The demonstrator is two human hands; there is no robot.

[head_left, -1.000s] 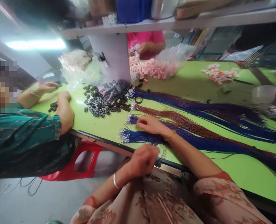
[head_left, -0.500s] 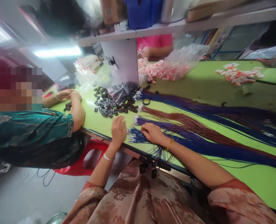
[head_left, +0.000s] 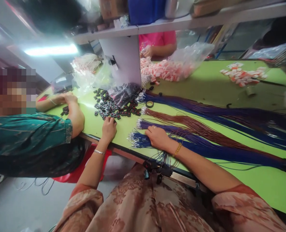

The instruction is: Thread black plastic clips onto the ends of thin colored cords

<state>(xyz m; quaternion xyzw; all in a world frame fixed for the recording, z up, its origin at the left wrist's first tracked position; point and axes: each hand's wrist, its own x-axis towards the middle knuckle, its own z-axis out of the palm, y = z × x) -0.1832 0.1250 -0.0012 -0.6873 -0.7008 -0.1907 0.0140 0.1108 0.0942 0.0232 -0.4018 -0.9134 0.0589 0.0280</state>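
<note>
My left hand [head_left: 109, 129] is at the near edge of a pile of small black connector housings [head_left: 109, 106]. Its fingers are curled down, closed on one black housing at their tips. My right hand [head_left: 159, 138] lies over a bundle of blue wires [head_left: 196, 151], fingers bent and pressed together around wire near the silvery terminal ends [head_left: 134, 139]. What exactly sits under those fingers is hidden. Purple wires [head_left: 154, 125] and brown wires [head_left: 181, 119] run alongside. Several black housings with wires attached [head_left: 157, 169] hang at the table edge before my body.
On the green table [head_left: 273, 190] lie a tape roll [head_left: 149, 104], more dark wires [head_left: 205, 109] and pink-white pieces [head_left: 167, 69]. A co-worker in a green sleeve [head_left: 46, 129] sits at left; another in pink [head_left: 157, 42] is across. A shelf [head_left: 205, 22] crosses above.
My left hand has moved left and away from the wire ends to the black housings, and its fingers have come down on them. My right hand has stayed on the blue wires.
</note>
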